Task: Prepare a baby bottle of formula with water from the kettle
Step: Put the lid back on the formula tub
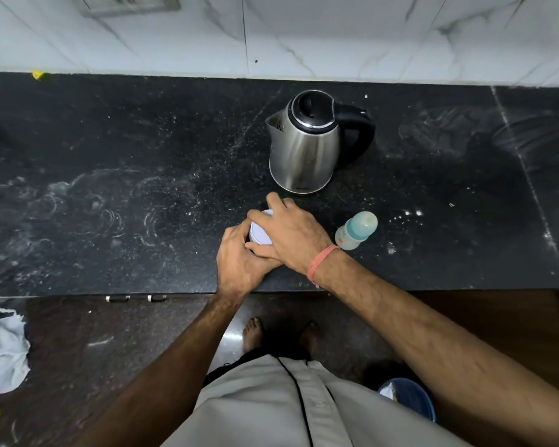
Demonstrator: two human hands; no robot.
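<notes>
Both hands are meeting at the near edge of the table, clamped together around a small white container: the left hand is wrapping its side from about 8 o'clock, fingers curled against the wall, while the right hand is lying over the top from 3 o'clock, fingers spread across the lid and covering most of it (what the container holds cannot be told, since only a slice of its white top and side is showing). A pink band is sitting on the right wrist. The baby bottle is standing on the table just beside the right wrist, at roughly 3 o'clock from the container, its pale teal collar and translucent cap on and its top leaning toward 1 o'clock in this wide view. The steel kettle is standing at 12 o'clock from the hands, near but apart from them, lid closed, spout pointing toward 9 o'clock and black handle toward 3 o'clock. The dark stone surface is showing pale ring marks and a scatter of white specks. A crumpled white cloth is lying on the floor at 8 o'clock, and a blue bucket is sitting on the floor at 5 o'clock.
</notes>
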